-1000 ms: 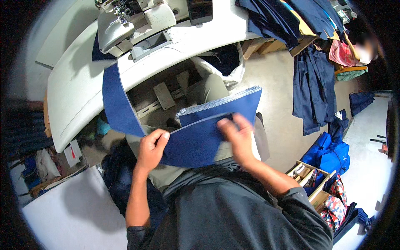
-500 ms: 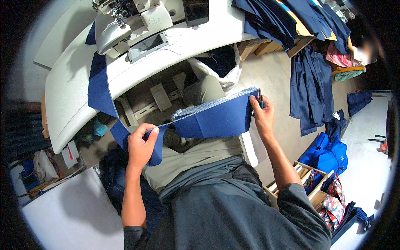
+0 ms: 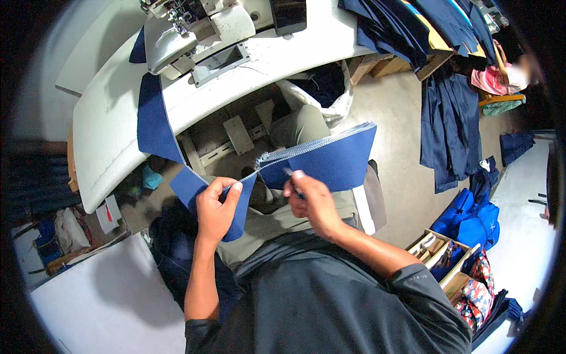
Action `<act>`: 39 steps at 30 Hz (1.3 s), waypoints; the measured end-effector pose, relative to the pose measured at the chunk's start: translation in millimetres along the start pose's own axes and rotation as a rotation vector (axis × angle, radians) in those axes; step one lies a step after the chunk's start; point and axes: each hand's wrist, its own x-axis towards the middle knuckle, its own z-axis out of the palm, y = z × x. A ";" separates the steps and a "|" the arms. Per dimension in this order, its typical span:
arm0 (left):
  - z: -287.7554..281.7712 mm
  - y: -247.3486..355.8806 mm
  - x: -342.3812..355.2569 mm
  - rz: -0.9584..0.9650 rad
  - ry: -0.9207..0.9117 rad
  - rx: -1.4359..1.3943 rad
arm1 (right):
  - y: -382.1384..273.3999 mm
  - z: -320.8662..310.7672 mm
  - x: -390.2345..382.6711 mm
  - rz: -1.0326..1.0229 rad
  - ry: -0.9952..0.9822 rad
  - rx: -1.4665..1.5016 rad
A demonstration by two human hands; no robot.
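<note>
While left hand [image 3: 215, 209] pinches blue strip [image 3: 154, 121], right hand [image 3: 311, 200] clasps stack [image 3: 330, 160].

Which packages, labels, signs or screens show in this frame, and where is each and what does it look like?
Dark screen: flat black rectangle at the back of the white table, right of the sewing machine.
White bag: open plastic sack under the table edge, dark cloth inside.
White tag: small card with a red patch, lower left, beside the table.
Open boxes: tan compartments, lower right floor.

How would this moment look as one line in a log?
left hand: pinches blue fabric strip | right hand: on stacked blue pieces | strip trails from sewing machine
</note>
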 end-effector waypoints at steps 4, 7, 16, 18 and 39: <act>2.3 -0.7 -1.9 0.005 0.009 -0.027 | 20.3 9.0 27.1 0.147 -0.033 -0.161; 3.1 -1.8 -3.8 0.003 0.015 -0.042 | 22.7 10.3 35.6 0.169 -0.043 -0.159; -0.8 0.5 -6.0 -0.073 -0.086 0.005 | 28.5 18.0 45.0 0.116 -0.065 -0.115; -2.1 1.4 -7.0 -0.087 -0.083 0.011 | 24.5 18.7 36.5 0.132 -0.054 -0.018; -22.2 -6.7 -15.8 0.058 -0.185 0.107 | -81.8 -73.9 -16.6 -0.498 0.457 -0.149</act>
